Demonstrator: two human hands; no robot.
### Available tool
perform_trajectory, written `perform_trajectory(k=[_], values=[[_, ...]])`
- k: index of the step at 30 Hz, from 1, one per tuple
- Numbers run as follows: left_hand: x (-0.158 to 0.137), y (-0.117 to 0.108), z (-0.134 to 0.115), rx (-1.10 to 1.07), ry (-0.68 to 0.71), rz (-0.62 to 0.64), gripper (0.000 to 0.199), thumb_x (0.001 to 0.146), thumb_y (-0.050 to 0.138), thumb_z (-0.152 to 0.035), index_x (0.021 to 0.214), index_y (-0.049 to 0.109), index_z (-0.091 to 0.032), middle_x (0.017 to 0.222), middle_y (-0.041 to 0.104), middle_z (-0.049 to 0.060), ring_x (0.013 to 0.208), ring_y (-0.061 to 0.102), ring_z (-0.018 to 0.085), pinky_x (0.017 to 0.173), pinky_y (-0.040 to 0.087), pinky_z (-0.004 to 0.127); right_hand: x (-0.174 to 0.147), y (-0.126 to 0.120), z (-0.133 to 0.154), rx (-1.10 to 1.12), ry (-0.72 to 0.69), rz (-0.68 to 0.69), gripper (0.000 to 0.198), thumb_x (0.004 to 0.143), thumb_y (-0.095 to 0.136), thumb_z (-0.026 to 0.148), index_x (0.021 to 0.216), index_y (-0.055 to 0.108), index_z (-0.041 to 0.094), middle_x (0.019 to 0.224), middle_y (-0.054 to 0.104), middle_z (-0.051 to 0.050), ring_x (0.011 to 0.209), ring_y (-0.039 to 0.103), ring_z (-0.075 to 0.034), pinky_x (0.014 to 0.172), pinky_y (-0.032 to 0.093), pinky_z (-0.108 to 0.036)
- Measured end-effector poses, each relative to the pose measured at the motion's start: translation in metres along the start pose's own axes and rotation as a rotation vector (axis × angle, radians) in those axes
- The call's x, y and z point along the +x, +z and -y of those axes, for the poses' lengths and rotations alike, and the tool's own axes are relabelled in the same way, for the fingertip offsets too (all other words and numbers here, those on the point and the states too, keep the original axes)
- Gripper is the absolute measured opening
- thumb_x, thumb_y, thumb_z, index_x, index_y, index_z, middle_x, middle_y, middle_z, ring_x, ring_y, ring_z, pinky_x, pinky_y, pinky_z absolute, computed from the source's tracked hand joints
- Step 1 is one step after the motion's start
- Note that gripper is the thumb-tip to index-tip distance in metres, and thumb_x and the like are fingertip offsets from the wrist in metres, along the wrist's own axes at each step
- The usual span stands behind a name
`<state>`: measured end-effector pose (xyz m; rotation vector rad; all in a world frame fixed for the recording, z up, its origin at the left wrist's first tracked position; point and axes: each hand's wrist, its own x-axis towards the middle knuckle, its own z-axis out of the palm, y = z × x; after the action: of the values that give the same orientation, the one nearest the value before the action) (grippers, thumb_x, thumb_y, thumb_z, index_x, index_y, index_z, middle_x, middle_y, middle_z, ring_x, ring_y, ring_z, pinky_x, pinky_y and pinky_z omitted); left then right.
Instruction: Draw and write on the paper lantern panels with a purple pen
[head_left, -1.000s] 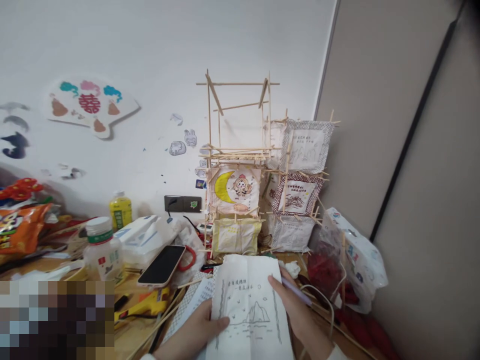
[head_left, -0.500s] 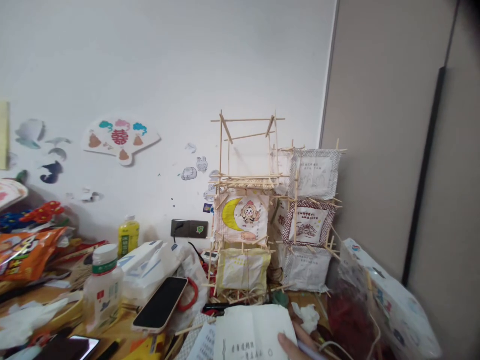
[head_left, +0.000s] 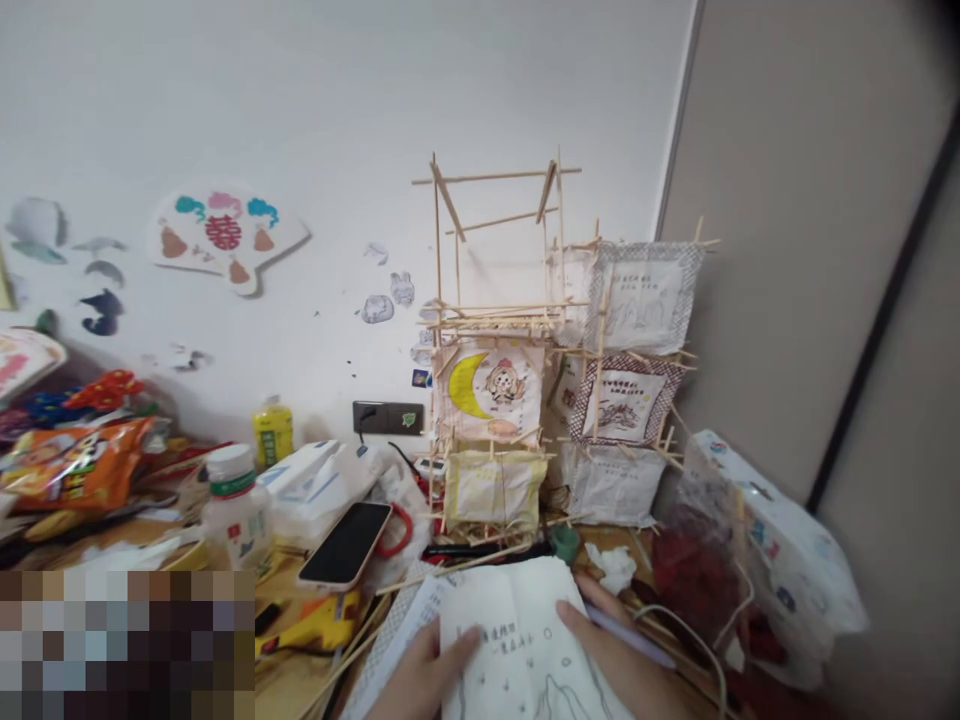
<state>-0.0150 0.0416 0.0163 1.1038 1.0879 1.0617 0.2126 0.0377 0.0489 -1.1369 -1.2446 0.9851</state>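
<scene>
Head view, drawn sheet [head_left: 523, 615] between left grip [head_left: 426, 662] and right grip [head_left: 616, 648], both holding it

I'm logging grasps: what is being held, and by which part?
A drawn-on paper sheet, its left edge in the left hand, its right edge in the right hand. A lilac pen lies along the right hand; its grip cannot be told.

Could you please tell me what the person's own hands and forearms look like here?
The ungloved left hand and the ungloved right hand are both human hands, with no markings that I can make out. No watch, bracelet or sleeve shows on the visible parts of the forearms; the lower picture edge cuts off the rest.
</scene>
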Motion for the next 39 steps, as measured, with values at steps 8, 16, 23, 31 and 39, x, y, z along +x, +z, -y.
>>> perform_trajectory(k=[8,16,23,31,39], values=[[0.0,0.0,-0.014,0.069,0.012,0.071,0.047,0.065,0.067,-0.056,0.079,0.059,-0.012,0.07,0.064,0.005,0.066,0.062,0.02,0.057,0.047,0.027,-0.008,-0.012,-0.002,0.054,0.119,0.055,0.05,0.06,0.075,0.041,0.104,0.067,0.019,0.106,0.067,-0.011,0.098,0.061,-0.033,0.084,0.047,-0.046],[0.001,0.0,-0.017,0.192,0.098,0.219,0.052,0.067,0.067,-0.037,0.112,0.054,-0.014,0.082,0.062,0.003,0.068,0.059,0.017,0.059,0.044,0.025,-0.013,-0.042,0.004,-0.062,0.114,0.156,0.048,0.066,0.072,0.035,0.111,0.063,0.023,0.116,0.062,-0.007,0.104,0.058,-0.029,0.084,0.046,-0.038],[0.002,0.005,-0.021,0.365,0.207,0.275,0.031,0.066,0.063,-0.029,0.094,0.063,-0.016,0.093,0.061,0.005,0.085,0.055,0.02,0.073,0.043,0.026,0.005,-0.03,0.048,-0.451,-0.26,-0.044,0.029,0.083,0.05,0.041,0.095,0.065,0.019,0.079,0.064,-0.005,0.071,0.056,-0.019,0.068,0.044,-0.029],[0.009,0.004,-0.01,0.462,0.147,0.445,0.024,0.072,0.053,-0.033,0.087,0.056,-0.015,0.071,0.054,-0.001,0.051,0.05,0.011,0.041,0.042,0.02,0.01,0.057,0.008,-0.002,-0.042,0.629,0.041,0.083,0.045,0.045,0.056,0.056,0.016,0.047,0.045,0.003,0.036,0.033,-0.007,0.035,0.025,-0.019],[0.008,0.0,-0.018,0.685,0.252,0.39,0.008,0.068,0.055,-0.024,0.069,0.053,-0.016,0.059,0.049,-0.004,0.055,0.048,0.012,0.05,0.037,0.021,0.001,0.059,-0.027,0.078,0.103,0.638,0.027,0.077,0.057,0.043,0.067,0.048,0.019,0.042,0.045,0.008,0.033,0.036,-0.006,0.032,0.027,-0.016]])
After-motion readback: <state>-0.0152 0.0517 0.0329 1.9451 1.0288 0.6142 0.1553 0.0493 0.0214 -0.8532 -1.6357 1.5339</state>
